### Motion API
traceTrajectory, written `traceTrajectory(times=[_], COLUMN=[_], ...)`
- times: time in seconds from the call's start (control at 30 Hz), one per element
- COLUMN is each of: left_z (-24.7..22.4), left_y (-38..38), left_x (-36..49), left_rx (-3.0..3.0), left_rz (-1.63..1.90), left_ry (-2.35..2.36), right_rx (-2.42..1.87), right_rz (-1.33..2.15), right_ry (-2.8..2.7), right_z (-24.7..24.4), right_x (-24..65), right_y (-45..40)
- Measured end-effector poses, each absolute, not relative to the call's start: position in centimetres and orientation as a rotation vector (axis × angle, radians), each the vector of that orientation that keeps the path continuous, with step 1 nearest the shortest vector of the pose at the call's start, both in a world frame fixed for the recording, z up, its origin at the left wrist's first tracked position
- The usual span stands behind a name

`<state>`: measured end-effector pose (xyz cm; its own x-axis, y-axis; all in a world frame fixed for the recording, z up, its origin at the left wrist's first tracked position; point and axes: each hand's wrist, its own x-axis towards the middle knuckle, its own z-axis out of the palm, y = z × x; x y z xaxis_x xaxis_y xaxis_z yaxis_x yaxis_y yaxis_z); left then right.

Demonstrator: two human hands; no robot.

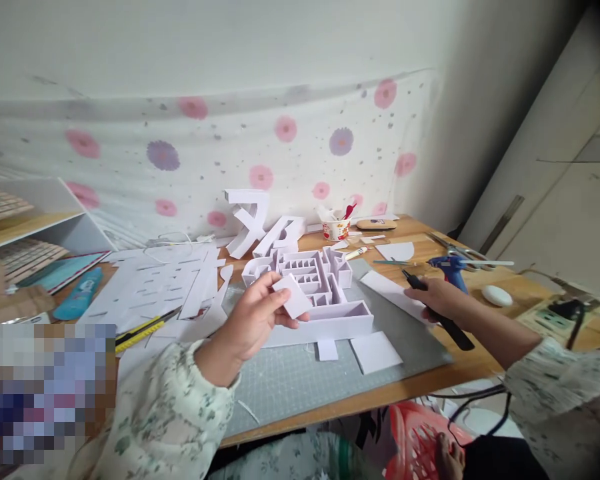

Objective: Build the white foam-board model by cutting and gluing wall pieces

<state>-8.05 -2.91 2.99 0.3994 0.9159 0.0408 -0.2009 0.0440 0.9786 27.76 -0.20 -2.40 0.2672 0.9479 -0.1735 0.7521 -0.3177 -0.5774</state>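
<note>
In the head view, the left hand (253, 319) pinches a thin, flat white card (297, 301) between thumb and fingers. Just past it sits a boxy white shape (337, 327) with lots of little walls, on a gray mat (300, 393) with tiny squares. The right hand (443, 300) is curled around a long black tool (454, 331). Beyond that hand is a blue glue gun (454, 272); right of it, a smooth, egg-shaped white thing (497, 295).

Your wooden counter (463, 367) carried a grey cutting mat (285, 390) between your left hand (257, 317) and right hand (437, 297). Loose white sheets (150, 277) lay left of your left hand, with a blue tube (79, 295) farther out. Beyond your hands stood a patterned tub (336, 231) near a brown case (377, 225). A white oval object (497, 295) rested right of your right hand.
</note>
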Motion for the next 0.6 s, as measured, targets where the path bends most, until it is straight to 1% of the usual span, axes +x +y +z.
traceTrajectory(times=[0.1, 0.23, 0.33, 0.37, 0.4, 0.43, 0.53, 0.6], left_z=[2.8, 2.1, 1.3, 0.9, 0.6, 0.3, -0.4, -0.6], left_y=[-2.5, -2.7, -3.1, -3.2, -3.4, -3.5, -4.0, -4.3], left_x=[-6.8, -6.0, -5.4, -5.3, -5.1, -5.0, -4.7, -4.7], left_rx=[1.279, 1.339, 1.314, 1.293, 1.269, 1.244, 1.174, 1.146], left_rz=[0.905, 0.871, 0.837, 0.823, 0.813, 0.805, 0.798, 0.809], left_ry=[0.710, 0.677, 0.608, 0.587, 0.569, 0.558, 0.550, 0.555], right_rx=[-2.156, -2.097, -2.043, -1.976, -1.813, -1.595, -0.965, -0.818], right_rz=[0.535, 0.311, 0.160, 0.111, 0.032, 0.051, 0.498, 0.608], right_ry=[-1.711, -1.918, -2.000, -2.031, -2.075, -2.114, -2.312, -2.398], right_z=[-3.9, -4.6, -3.5, -2.6, -1.5, -0.2, 3.5, 5.0], right_x=[27.8, 27.6, 26.4, 25.6, 24.5, 23.3, 18.8, 16.1], right_y=[0.8, 1.3, 0.4, -0.2, -0.8, -1.5, -3.2, -3.8])
